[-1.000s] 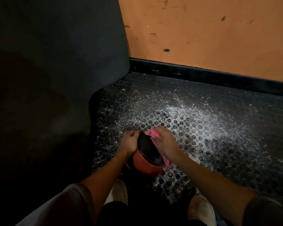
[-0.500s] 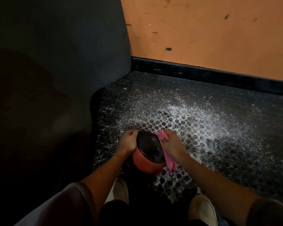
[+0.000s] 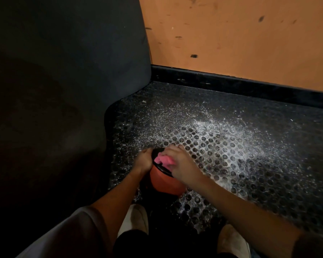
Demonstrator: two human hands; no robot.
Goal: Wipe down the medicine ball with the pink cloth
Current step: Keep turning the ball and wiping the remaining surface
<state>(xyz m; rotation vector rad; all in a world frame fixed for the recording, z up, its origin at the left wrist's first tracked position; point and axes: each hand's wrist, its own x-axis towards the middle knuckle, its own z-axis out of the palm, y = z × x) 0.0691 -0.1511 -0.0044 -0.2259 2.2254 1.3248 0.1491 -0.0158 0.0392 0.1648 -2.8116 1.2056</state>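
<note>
We are in the middle of the wipe, as we judge it. The medicine ball sits on the studded black floor mat, just ahead of our shoes and beside the dark padded block on the left, its orange side toward us and its black top face tilted up. Our left hand cups the ball's left edge with the fingers curled around the rim, steadying it. Our right hand lies over the black top with the pink cloth bunched beneath it — the fingers are bent down onto the cloth and close together, pressing it against the ball. The top face is being covered; whether it is clean we cannot tell. The orange side and the underside look untouched — they probably remain.
</note>
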